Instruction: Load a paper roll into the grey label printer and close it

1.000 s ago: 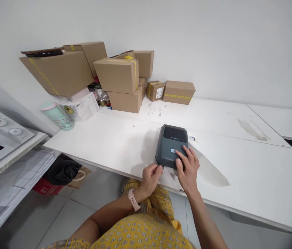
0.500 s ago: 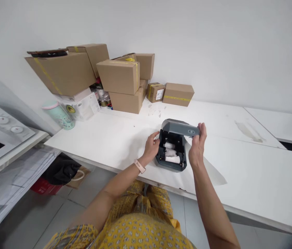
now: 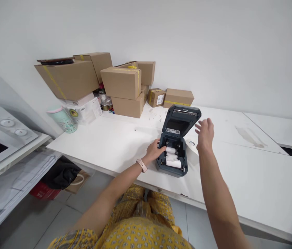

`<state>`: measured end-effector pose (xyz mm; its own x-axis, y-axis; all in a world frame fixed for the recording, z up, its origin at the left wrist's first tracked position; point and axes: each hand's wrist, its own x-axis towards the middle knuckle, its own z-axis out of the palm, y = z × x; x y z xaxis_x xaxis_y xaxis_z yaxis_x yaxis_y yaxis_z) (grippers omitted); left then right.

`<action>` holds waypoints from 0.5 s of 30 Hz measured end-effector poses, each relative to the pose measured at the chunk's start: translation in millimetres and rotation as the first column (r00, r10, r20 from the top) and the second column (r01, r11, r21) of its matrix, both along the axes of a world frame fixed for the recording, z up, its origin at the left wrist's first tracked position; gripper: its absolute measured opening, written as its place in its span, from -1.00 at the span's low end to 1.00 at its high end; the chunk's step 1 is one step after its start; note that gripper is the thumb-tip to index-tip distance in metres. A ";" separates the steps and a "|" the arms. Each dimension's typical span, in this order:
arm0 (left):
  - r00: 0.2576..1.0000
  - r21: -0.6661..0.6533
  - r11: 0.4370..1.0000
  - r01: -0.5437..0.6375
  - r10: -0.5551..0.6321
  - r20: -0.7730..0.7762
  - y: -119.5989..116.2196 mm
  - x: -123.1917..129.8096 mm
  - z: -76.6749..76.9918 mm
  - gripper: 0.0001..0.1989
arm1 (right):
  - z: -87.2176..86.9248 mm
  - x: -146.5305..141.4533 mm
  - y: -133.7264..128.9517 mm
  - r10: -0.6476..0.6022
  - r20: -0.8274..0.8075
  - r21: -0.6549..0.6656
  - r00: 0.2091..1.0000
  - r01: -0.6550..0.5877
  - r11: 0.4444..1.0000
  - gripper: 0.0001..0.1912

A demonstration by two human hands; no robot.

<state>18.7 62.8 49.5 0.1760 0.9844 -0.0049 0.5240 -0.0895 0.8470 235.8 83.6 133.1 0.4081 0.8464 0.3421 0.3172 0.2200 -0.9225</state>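
A dark blue-grey label printer (image 3: 172, 173) stands on the white table with its lid (image 3: 182, 119) raised and tilted back. White paper (image 3: 173, 163) lies over the rollers inside. My left hand (image 3: 155, 150) grips the printer's left wall, the thumb over the rim and the fingers mostly hidden outside. Just right of the raised lid, my right hand (image 3: 206, 135) hangs open with fingers apart and holds nothing. Beneath it, close to the printer's right side, lies a white roll (image 3: 192, 145), partly covered by my wrist.
Cardboard boxes (image 3: 122, 83) are stacked at the back left, with smaller cartons (image 3: 178, 97) along the wall. A mint tumbler (image 3: 62, 120) stands near the table's left end. Further left is a white microwave (image 3: 8, 133). The table's front edge runs close to my body.
The printer's lid has swung up and back, exposing its underside. My right hand has let go of it and moved right. My left thumb has shifted onto the rim. The white roll now shows.
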 end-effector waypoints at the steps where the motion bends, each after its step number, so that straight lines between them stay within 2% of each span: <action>1: 0.999 -0.003 1.000 0.004 -0.004 -0.047 1.8 0.2 2.9 -0.44 | -9.5 -0.2 -8.5 -0.056 0.022 -0.019 0.998 0.056 0.998 -0.28; 2: 0.995 -0.007 1.000 0.008 -0.008 -0.098 3.9 1.0 6.0 -0.44 | -18.0 -1.6 -16.6 -0.076 0.087 -0.039 0.993 0.080 0.996 -0.36; 3: 0.988 -0.011 1.000 0.011 -0.012 -0.154 6.2 2.1 9.3 -0.44 | -24.9 -4.0 -23.3 -0.034 0.200 -0.064 0.979 0.048 0.997 -0.45; 4: 0.978 -0.013 1.000 0.017 -0.020 -0.210 8.3 3.5 12.5 -0.44 | -29.6 -7.6 -27.9 0.068 0.354 -0.111 0.933 -0.031 0.993 -0.54; 5: 0.964 -0.011 1.000 0.026 -0.028 -0.264 10.0 5.1 15.3 -0.44 | -32.2 -12.1 -29.9 0.208 0.521 -0.192 0.828 -0.125 0.974 -0.61; 6: 0.949 -0.007 0.999 0.034 -0.035 -0.314 11.2 6.7 17.8 -0.45 | -32.7 -17.5 -29.3 0.357 0.665 -0.307 0.655 -0.196 0.931 -0.65; 8: 0.923 0.005 0.999 0.049 -0.044 -0.383 11.8 9.1 20.9 -0.47 | -30.2 -29.9 -21.2 0.564 0.786 -0.532 0.251 -0.189 0.825 -0.64; 9: 0.914 0.007 0.999 0.054 -0.047 -0.403 11.3 9.7 21.5 -0.48 | -28.3 -36.3 -14.9 0.627 0.773 -0.613 0.097 -0.143 0.777 -0.64; 10: 0.910 0.010 0.998 0.056 -0.047 -0.413 10.4 10.0 21.7 -0.48 | -26.5 -42.4 -8.0 0.676 0.737 -0.673 -0.003 -0.099 0.733 -0.65; 11: 0.908 0.014 0.998 0.058 -0.047 -0.417 9.4 9.9 21.6 -0.48 | -25.0 -47.7 -1.2 0.715 0.697 -0.717 -0.055 -0.070 0.693 -0.68; 12: 0.908 0.020 0.998 0.060 -0.046 -0.416 8.5 9.5 21.3 -0.48 | -23.8 -52.1 5.0 0.744 0.664 -0.748 -0.075 -0.057 0.661 -0.71; 15: 0.906 0.032 0.997 0.069 -0.050 -0.420 7.3 8.0 20.2 -0.48 | -20.2 -57.2 18.9 0.794 0.600 -0.800 -0.093 -0.043 0.599 -0.78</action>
